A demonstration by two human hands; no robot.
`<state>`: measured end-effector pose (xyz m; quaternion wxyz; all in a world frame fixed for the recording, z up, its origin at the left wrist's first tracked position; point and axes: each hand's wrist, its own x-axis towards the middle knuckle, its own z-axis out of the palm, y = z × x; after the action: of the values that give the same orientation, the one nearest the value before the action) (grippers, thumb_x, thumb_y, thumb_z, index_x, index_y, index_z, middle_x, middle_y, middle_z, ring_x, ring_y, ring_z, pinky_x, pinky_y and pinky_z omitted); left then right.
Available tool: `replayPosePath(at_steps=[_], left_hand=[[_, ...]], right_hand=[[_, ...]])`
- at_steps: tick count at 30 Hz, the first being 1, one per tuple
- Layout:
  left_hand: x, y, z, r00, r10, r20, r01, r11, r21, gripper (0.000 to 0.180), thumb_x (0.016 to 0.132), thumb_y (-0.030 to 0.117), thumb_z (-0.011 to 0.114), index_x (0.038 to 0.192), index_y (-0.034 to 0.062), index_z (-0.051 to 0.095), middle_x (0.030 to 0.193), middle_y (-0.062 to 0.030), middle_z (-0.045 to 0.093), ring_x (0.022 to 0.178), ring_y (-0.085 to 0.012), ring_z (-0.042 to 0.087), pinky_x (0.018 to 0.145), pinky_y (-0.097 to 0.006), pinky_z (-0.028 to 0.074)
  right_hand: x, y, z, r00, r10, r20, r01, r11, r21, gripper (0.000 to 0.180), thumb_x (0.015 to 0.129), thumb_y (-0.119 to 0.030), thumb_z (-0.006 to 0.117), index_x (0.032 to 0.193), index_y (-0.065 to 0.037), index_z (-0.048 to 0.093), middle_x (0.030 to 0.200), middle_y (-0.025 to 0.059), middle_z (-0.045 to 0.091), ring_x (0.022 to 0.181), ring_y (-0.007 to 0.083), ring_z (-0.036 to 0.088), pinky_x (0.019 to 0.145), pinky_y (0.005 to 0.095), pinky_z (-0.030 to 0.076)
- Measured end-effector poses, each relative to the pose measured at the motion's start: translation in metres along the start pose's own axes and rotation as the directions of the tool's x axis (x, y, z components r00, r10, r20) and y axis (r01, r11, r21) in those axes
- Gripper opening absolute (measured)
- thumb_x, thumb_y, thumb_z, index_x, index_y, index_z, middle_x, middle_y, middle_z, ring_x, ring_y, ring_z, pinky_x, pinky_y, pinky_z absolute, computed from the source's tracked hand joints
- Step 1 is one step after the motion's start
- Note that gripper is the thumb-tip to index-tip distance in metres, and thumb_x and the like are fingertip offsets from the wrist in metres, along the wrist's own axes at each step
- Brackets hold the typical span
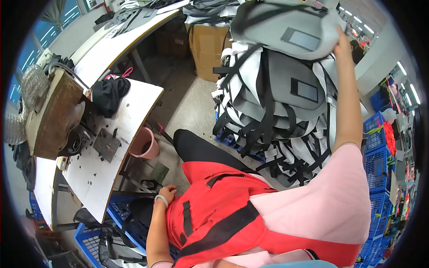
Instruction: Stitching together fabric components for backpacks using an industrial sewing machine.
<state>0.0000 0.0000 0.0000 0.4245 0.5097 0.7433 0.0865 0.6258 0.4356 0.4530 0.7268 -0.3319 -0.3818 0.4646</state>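
At the top right, my right hand point(342, 47) is closed on the edge of a grey fabric panel point(268, 29) with black straps and a dark-framed clear window. The panel is lifted over a pile of similar grey panels, and its upper left part is blurred. Just below it, another grey panel point(286, 73) with the same kind of window lies on the pile. My left hand point(167, 193), with a bracelet at the wrist, sits low beside my red apron point(214, 196). Its fingers look curled, and nothing shows in them.
To the left stands a white worktable point(134, 96) with a machine point(56, 111) and a black cloth bundle point(111, 96). A pink bucket point(145, 144) is by its edge. Behind the pile is a cardboard box point(208, 49). Blue crates point(377, 167) are stacked on the right; another blue crate point(89, 243) stands lower left.
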Motion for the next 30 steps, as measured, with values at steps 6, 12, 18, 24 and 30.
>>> replayPosePath(at_steps=[6, 12, 18, 24, 30], left_hand=[[-0.006, 0.003, 0.012, 0.996, -0.026, -0.084, 0.024, 0.999, -0.026, 0.027, 0.083, 0.019, 0.064, 0.104, 0.0027, 0.068, 0.098, -0.0163, 0.069, 0.092, -0.0267, 0.067, 0.082, -0.035, 0.051], [-0.008, -0.012, 0.015, 0.986, -0.125, -0.107, 0.118, 0.991, -0.067, 0.025, 0.083, 0.018, 0.063, 0.103, 0.0039, 0.068, 0.097, -0.0164, 0.069, 0.091, -0.0281, 0.067, 0.082, -0.036, 0.05], [-0.001, -0.02, 0.019, 0.981, -0.16, -0.111, 0.143, 0.979, -0.143, 0.023, 0.083, 0.015, 0.064, 0.101, 0.0013, 0.068, 0.087, -0.0135, 0.07, 0.079, -0.0212, 0.067, 0.074, -0.032, 0.052], [0.01, -0.022, 0.021, 0.992, -0.099, -0.08, 0.102, 0.994, 0.028, 0.027, 0.08, 0.026, 0.063, 0.1, 0.0085, 0.07, 0.099, -0.0173, 0.068, 0.096, -0.0333, 0.064, 0.086, -0.039, 0.05], [0.009, -0.025, 0.018, 0.986, -0.146, -0.078, 0.141, 0.988, -0.064, 0.028, 0.081, 0.024, 0.063, 0.101, 0.0058, 0.069, 0.097, -0.017, 0.069, 0.093, -0.0313, 0.065, 0.085, -0.037, 0.05]], right_hand=[[0.087, 0.078, -0.003, 0.983, 0.038, -0.181, -0.068, 0.985, -0.16, 0.036, 0.085, -0.011, 0.063, 0.118, 0.002, 0.054, 0.114, 0.0162, 0.06, 0.102, 0.0308, 0.06, 0.089, 0.0496, 0.048], [0.137, 0.092, 0.017, 0.989, 0.034, 0.143, 0.013, 0.95, -0.312, 0.036, 0.087, -0.019, 0.065, 0.118, -0.003, 0.055, 0.113, 0.0112, 0.062, 0.099, 0.0269, 0.06, 0.082, 0.0474, 0.048], [0.151, 0.055, -0.081, 0.955, -0.223, -0.194, 0.013, 0.686, -0.727, 0.037, 0.081, -0.014, 0.058, 0.114, 0.003, 0.056, 0.1, 0.0153, 0.062, 0.096, 0.0308, 0.061, 0.073, 0.0433, 0.052], [0.09, 0.077, -0.065, 0.911, -0.407, 0.069, 0.178, 0.235, -0.956, 0.047, 0.083, -0.028, 0.064, 0.124, -0.005, 0.057, 0.108, 0.0134, 0.065, 0.103, 0.021, 0.061, 0.09, 0.0323, 0.045], [0.027, 0.132, 0.052, 0.709, -0.006, 0.705, 0.702, -0.088, -0.707, 0.051, 0.091, -0.053, 0.049, 0.125, -0.017, 0.058, 0.113, 0.0077, 0.064, 0.103, 0.0215, 0.059, 0.091, 0.0313, 0.042]])
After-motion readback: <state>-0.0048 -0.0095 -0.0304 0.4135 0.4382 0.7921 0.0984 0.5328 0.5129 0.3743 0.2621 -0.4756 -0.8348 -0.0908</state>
